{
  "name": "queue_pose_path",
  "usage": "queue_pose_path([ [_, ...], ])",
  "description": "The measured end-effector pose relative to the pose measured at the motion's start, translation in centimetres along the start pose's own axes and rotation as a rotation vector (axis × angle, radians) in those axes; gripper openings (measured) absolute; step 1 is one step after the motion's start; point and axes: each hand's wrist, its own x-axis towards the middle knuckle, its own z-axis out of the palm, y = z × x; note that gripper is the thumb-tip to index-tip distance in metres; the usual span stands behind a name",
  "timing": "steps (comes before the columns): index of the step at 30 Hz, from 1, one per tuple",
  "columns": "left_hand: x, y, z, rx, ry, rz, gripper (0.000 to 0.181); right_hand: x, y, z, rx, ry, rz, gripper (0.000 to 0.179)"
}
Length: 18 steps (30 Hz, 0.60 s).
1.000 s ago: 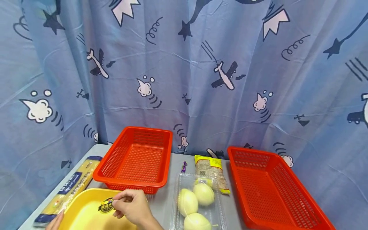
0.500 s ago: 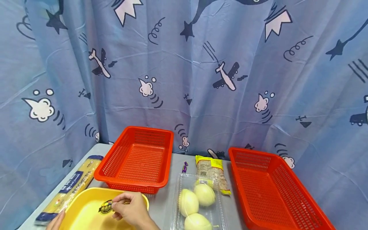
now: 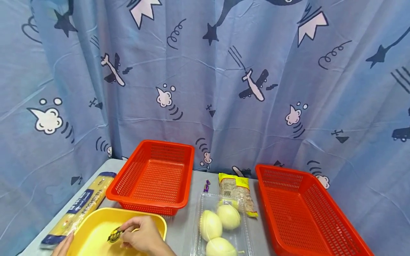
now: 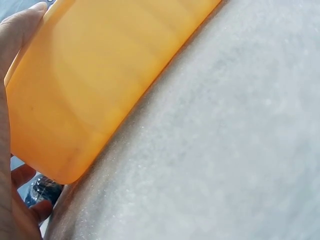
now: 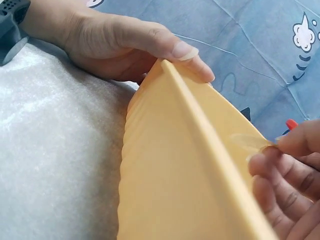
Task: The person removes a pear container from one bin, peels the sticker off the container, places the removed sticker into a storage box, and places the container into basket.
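A yellow plastic basin [image 3: 102,210] stands at the front left in the head view. My left hand [image 3: 63,246] grips its left side; in the right wrist view the left thumb lies over the rim. The left wrist view shows that hand's fingers [image 4: 40,210] by the basin's corner. Inside the basin, my right hand [image 3: 142,234] pinches a black-and-gold sticker [image 3: 114,235] between thumb and forefinger. The sticker's clear film [image 5: 246,141] sticks out from those fingertips in the right wrist view, close to the basin's inner wall.
A red basket [image 3: 153,204] stands behind the basin, another red basket [image 3: 289,245] at right. Between them lie a clear box [image 3: 196,227] of pale yellow fruits [image 3: 210,224], a yellow-topped bag [image 3: 237,190] and a purple-wrapped candy [image 3: 206,185]. A spaghetti pack [image 3: 83,206] lies left.
The sticker has shifted slightly down and left in the basin and now looks tilted, with the right hand lower beside it. The left hand stays at the basin's side.
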Motion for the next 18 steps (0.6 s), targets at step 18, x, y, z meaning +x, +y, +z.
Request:
queue_pose_path([
  [18, 2.1, 4.4, -1.2, -0.08, 0.02, 0.048, 0.101, 0.2, -0.1, 0.7, -0.201, -0.01, 0.135, 0.018],
])
